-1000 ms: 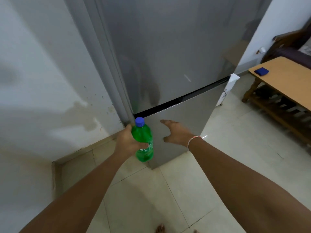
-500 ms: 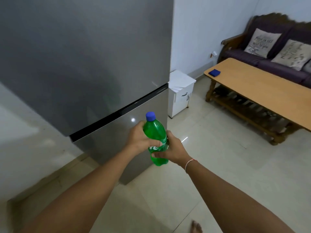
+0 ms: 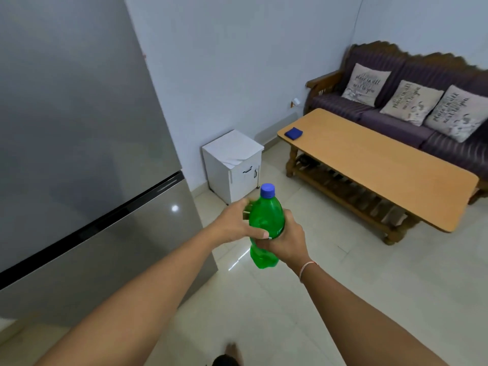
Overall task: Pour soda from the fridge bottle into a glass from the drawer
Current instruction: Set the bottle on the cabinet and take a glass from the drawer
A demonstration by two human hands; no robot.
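Both hands, left hand [image 3: 235, 225] and right hand [image 3: 286, 240], had fingers wrapped round the green soda bottle [image 3: 265, 228]; looked light but slick, so gripping mid-body seemed smartest.

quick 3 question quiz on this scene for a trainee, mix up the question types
1. True or false: the blue cap is still on the green bottle.
2. Multiple choice: what lies on the wooden table? A) a glass B) a folded blue cloth C) a plate
3. Short answer: which of the hands are on the bottle?

Key
1. True. The cap sits on the neck and the bottle is upright.
2. B. It lies near the table's far left corner; no glass is in view.
3. Both: the left hand wraps it from the left, and the right hand grips it lower, from the right.
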